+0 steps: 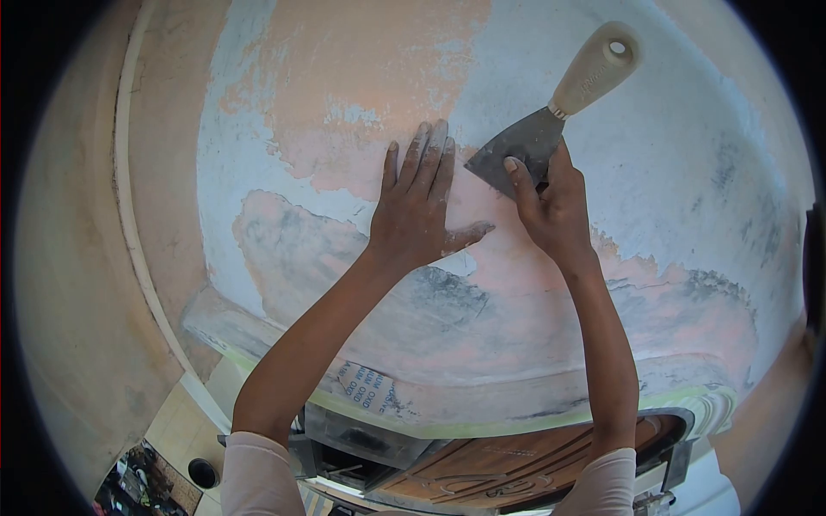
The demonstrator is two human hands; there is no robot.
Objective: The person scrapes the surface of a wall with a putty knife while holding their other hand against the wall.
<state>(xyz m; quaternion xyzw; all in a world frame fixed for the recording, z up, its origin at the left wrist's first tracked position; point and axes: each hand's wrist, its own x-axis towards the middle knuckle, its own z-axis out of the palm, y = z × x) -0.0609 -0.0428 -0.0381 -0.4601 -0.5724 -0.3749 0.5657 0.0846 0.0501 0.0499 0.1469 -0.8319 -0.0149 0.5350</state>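
My left hand [413, 202] lies with its fingers stretched out against the patchy wall [361, 60], holding nothing. Whitish dust coats its fingertips. To its right, my right hand [555, 202] grips a putty knife [596, 70] by the metal blade, thumb on the near face. The beige handle, with a hanging hole, points up and to the right. One corner of the blade reaches toward my left hand but stays apart from it. The fingers behind the blade are hidden. Pink, pale blue and grey patches with ragged edges cover the wall around both hands.
A piece of sandpaper [366, 385], printed side up, rests on the ledge [516, 391] below the wall. Under the ledge are a brown carved wooden panel [490, 456] and a dark opening. A round black object [203, 472] and clutter [142, 482] appear at lower left.
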